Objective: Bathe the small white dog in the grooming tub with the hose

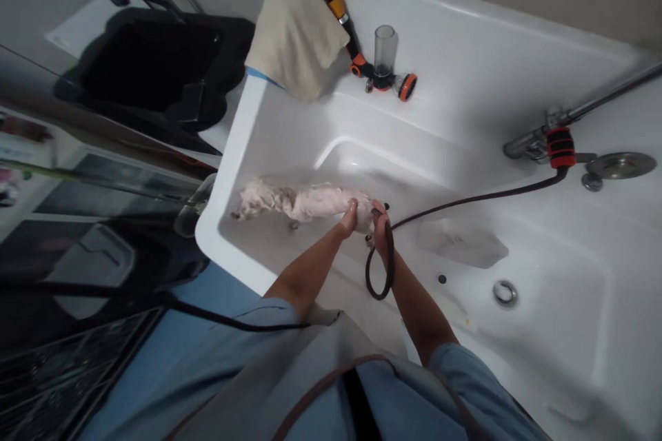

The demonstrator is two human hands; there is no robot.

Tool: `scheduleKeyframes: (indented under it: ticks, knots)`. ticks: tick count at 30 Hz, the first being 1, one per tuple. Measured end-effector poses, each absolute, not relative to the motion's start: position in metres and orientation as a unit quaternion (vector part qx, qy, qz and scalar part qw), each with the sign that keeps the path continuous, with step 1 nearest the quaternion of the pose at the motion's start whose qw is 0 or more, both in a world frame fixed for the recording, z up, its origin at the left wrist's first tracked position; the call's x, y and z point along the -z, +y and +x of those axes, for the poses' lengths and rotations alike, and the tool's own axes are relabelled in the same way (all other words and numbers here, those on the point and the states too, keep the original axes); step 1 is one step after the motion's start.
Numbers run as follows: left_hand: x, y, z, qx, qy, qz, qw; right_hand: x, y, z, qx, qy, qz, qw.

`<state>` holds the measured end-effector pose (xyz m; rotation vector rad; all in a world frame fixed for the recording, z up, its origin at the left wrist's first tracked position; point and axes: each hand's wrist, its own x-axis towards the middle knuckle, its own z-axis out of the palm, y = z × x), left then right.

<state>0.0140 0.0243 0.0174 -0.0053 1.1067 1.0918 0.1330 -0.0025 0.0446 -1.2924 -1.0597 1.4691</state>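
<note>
Rinse stage, probably | wet white furry small dog [318,202] inside glossy white bathtub [227,151], near short end | touching dog with left hand [350,218], cannot tell whether clasping | grasping dark brown flexible hose [389,265] in right hand [381,236] | likely needed next: steadying dog, guiding hose

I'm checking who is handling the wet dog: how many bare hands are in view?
2. The left hand is on the white dog's hindquarters; the right hand, close by at its rear end, holds the brown hose. No others show.
</note>
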Motion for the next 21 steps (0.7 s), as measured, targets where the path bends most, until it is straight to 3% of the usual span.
scheduleKeyframes:
  ticks: [11, 21]
  knots:
    - [-0.036, 0.01, 0.009, -0.46, 0.522, -0.033, 0.718, -0.05, -0.025, 0.158, -0.605, -0.405, -0.512, 0.456]
    - [-0.04, 0.013, 0.018, -0.508, 0.489, -0.062, 0.706, -0.048, -0.03, 0.168, -0.583, -0.403, -0.507, 0.491]
